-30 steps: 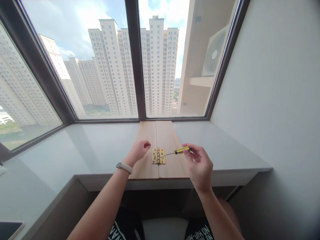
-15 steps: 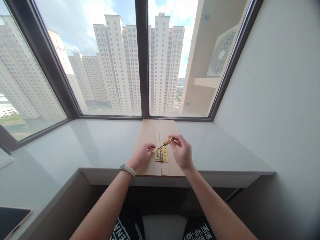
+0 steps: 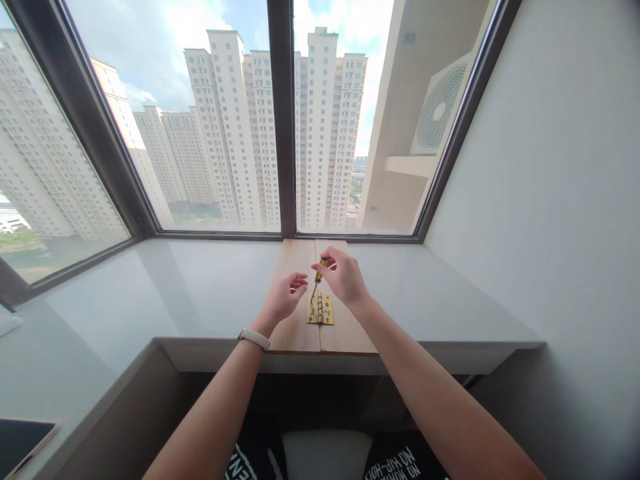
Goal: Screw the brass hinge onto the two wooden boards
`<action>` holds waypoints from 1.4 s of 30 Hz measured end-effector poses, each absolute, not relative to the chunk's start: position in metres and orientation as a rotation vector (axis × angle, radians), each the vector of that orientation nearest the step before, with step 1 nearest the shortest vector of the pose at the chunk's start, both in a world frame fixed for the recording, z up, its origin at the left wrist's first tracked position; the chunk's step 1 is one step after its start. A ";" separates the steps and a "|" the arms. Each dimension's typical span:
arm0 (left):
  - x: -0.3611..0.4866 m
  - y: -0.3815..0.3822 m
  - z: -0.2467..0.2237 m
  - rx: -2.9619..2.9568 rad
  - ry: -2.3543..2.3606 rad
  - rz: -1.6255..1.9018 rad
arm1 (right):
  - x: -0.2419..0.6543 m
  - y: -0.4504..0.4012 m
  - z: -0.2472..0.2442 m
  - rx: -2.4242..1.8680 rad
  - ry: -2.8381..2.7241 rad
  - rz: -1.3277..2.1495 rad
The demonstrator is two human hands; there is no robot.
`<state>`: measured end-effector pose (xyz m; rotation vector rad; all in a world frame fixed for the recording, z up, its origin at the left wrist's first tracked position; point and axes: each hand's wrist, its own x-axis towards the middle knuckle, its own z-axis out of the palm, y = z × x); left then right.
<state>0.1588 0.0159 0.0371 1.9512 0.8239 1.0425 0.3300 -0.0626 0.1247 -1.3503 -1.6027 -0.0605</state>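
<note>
A brass-coloured hinge (image 3: 327,319) lies flat across the seam between two pale wooden boards (image 3: 295,333), with dark screws or screw holes on both leaves. My right hand (image 3: 345,277) grips a yellow-and-black screwdriver (image 3: 319,272) by its handle. Its shaft points steeply down, and the tip meets the upper part of the hinge's left leaf. Whether the tip sits in a screw head is too small to tell. Just left of the screwdriver, my left hand (image 3: 285,297) hovers over the left board, fingers loosely bent and apart, with nothing visible in them.
The boards rest on a white windowsill counter (image 3: 200,287) whose front edge overhangs a dark recess. A dark-framed window (image 3: 287,133) rises behind it. A dark flat device (image 3: 25,440) lies at the lower left, and a white wall (image 3: 550,167) stands right.
The screwdriver has swung from a low slant to nearly upright as my right hand moved left and up. My left hand has lifted away from the hinge's left edge.
</note>
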 end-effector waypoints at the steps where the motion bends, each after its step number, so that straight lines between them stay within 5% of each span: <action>1: 0.159 0.016 0.039 1.939 0.805 1.047 | 0.330 -0.060 0.127 -1.373 -1.623 -0.077; 29: 0.180 0.008 0.075 1.786 0.525 1.190 | 0.332 -0.051 0.151 -1.357 -1.870 0.179; 42: 0.188 -0.011 0.079 1.959 0.788 1.401 | 0.305 -0.064 0.158 -1.717 -1.782 -0.361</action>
